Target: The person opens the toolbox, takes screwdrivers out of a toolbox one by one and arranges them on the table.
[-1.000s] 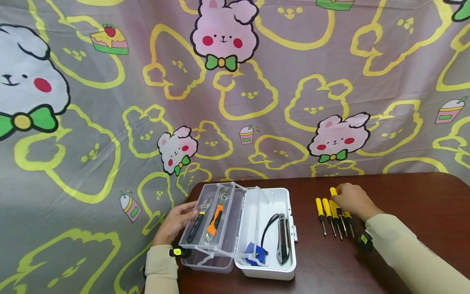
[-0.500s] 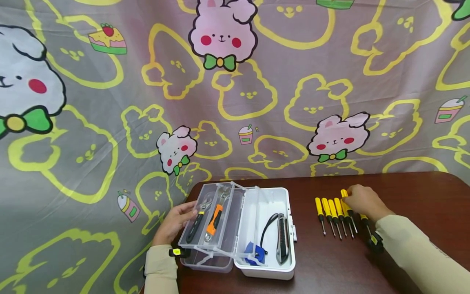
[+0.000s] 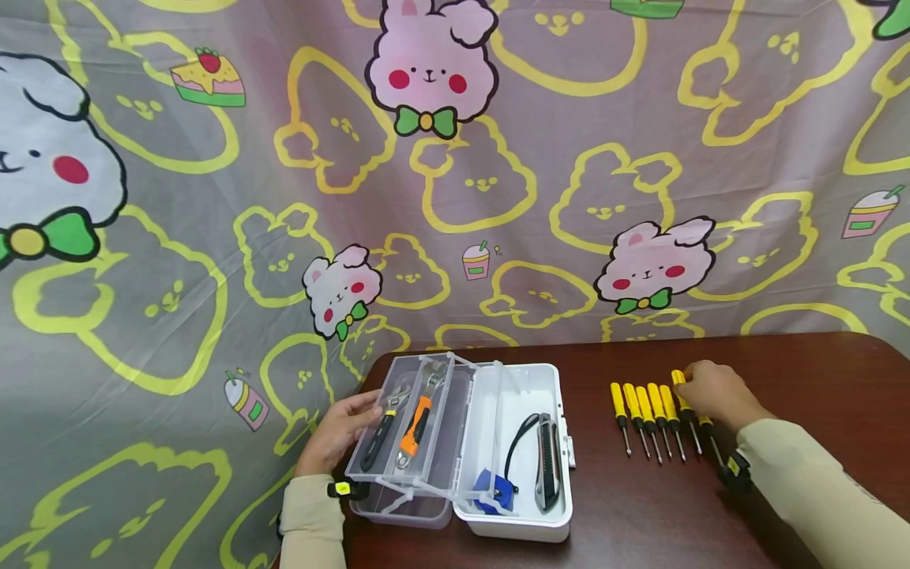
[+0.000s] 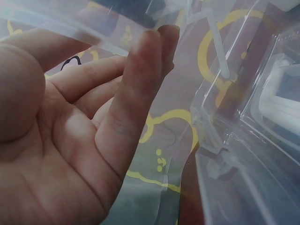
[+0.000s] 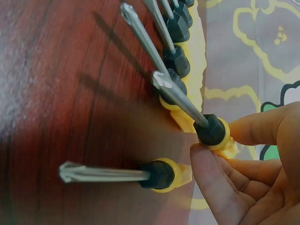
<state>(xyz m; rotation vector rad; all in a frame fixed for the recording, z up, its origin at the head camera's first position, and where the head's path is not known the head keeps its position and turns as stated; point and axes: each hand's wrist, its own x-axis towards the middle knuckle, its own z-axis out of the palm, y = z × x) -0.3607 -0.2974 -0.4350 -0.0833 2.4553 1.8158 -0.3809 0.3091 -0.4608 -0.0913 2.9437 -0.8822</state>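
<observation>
My right hand (image 3: 721, 391) pinches the yellow handle of a screwdriver (image 5: 212, 132) between thumb and fingers, its shank pointing toward the front. On its left lies a row of several yellow screwdrivers (image 3: 645, 403). Another screwdriver (image 5: 159, 174) lies just to its right, partly hidden in the head view. My left hand (image 3: 334, 435) grips the outer edge of a clear tray (image 3: 407, 368), thumb on the near side and fingers behind it. Inside that tray are a black-handled wrench (image 3: 380, 439) and an orange-handled adjustable wrench (image 3: 415, 431). The tray folds out from an open white toolbox (image 3: 512, 529).
The toolbox's white base holds a black utility knife (image 3: 547, 466) with a wrist cord and a blue tape measure (image 3: 501, 494). All stands on a dark red-brown table (image 3: 611, 514). A rabbit-patterned curtain (image 3: 498, 197) closes off the back and left.
My right hand has shifted right, leaving screwdrivers in the row and now holding one at the row's right end. The left hand stays on the tray.
</observation>
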